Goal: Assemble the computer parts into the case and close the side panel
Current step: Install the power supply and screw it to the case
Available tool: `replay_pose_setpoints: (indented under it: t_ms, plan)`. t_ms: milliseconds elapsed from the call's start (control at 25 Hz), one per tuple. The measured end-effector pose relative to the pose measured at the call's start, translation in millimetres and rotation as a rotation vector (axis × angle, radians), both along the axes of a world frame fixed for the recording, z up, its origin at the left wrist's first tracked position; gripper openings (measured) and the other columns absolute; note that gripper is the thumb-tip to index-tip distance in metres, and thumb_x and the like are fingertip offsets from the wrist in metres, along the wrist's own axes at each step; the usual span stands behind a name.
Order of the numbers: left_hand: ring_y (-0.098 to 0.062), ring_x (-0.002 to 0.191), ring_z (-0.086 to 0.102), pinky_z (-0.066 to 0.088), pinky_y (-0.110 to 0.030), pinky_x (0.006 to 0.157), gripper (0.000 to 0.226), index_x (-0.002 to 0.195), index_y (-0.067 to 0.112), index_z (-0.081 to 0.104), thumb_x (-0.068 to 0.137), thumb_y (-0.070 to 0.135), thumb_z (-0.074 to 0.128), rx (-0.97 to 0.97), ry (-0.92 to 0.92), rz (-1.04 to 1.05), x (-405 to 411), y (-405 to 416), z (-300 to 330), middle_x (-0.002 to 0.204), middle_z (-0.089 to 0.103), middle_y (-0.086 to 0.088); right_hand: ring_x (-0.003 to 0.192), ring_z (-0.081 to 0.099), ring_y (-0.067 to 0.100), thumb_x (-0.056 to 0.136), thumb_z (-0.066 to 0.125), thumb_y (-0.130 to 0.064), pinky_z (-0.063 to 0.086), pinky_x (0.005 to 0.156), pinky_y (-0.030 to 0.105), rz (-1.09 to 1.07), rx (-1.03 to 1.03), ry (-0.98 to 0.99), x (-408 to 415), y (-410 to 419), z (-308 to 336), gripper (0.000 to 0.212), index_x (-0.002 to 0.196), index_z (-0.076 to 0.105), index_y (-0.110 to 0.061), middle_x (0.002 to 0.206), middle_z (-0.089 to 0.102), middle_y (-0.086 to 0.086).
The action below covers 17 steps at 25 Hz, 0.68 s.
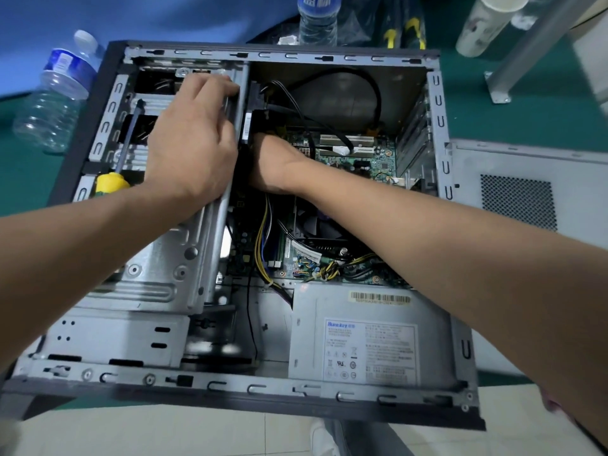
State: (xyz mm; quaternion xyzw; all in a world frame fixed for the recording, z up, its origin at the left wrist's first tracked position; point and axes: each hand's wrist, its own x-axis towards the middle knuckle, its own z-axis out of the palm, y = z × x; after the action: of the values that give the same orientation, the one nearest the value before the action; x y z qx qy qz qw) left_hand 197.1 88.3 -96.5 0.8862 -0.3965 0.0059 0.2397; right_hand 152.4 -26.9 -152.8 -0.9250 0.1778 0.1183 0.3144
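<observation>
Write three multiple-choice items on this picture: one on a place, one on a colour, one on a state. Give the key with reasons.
1. Where does the screwdriver lie?
A. on the drive cage
B. on the power supply
C. on the floor

2. What colour is its handle?
A. red
B. yellow
C. blue

3. How is the side panel?
A. closed on the case
B. off, lying beside the case
C. held in both hands

Key: 1 A, it rests on the cage by the left hand. 2 B, the grip shows yellow. 3 B, the case stands open, panel to its right.
</observation>
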Motion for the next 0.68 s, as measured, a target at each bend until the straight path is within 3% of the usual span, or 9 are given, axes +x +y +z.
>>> replay_pose_setpoints:
  t_ms: [80,280,440,680]
  plan:
    - [-0.028,0.113,0.053,0.045,-0.041,0.091,0.046,0.134,0.018,0.050,0.090,0.015,0.036,-0.003,0.003,0.002,0.0,0.2,-0.1,0.138,0.046,-0.002,0.093,0.065,0.025,0.089,0.063,-0.029,0.041,0.065,0.025,-0.029,0.028,0.001,-0.5,-0.3,-0.9,0.031,0.111,0.066,-0.008,0.107,0.069,0.013]
    - [-0.024,0.115,0.052,0.045,-0.040,0.095,0.047,0.135,0.018,0.049,0.090,0.015,0.038,0.006,0.001,0.009,1.0,-0.8,-0.4,0.139,0.046,-0.001,0.109,0.065,0.025,0.090,0.059,-0.028,0.050,0.079,0.026,-0.075,-0.001,0.028,6.8,8.2,-3.8,0.034,0.121,0.064,-0.014,0.118,0.067,0.008]
    - [-0.023,0.117,0.052,0.043,-0.038,0.096,0.047,0.135,0.018,0.049,0.090,0.015,0.038,0.005,0.005,0.012,-0.1,-1.0,0.1,0.140,0.045,0.000,0.111,0.065,0.025,0.093,0.057,-0.026,0.042,0.072,0.024,-0.131,-0.029,0.010,3.1,12.4,-2.3,0.032,0.121,0.064,-0.012,0.120,0.068,0.008]
    - [-0.026,0.119,0.051,0.044,-0.040,0.096,0.048,0.135,0.017,0.050,0.089,0.011,0.039,0.003,0.008,0.001,-0.4,-0.5,1.0,0.140,0.046,-0.002,0.111,0.063,0.029,0.094,0.053,-0.021,0.048,0.085,0.025,0.008,-0.006,0.010,2.7,4.0,1.6,0.032,0.122,0.062,-0.010,0.120,0.066,0.012]
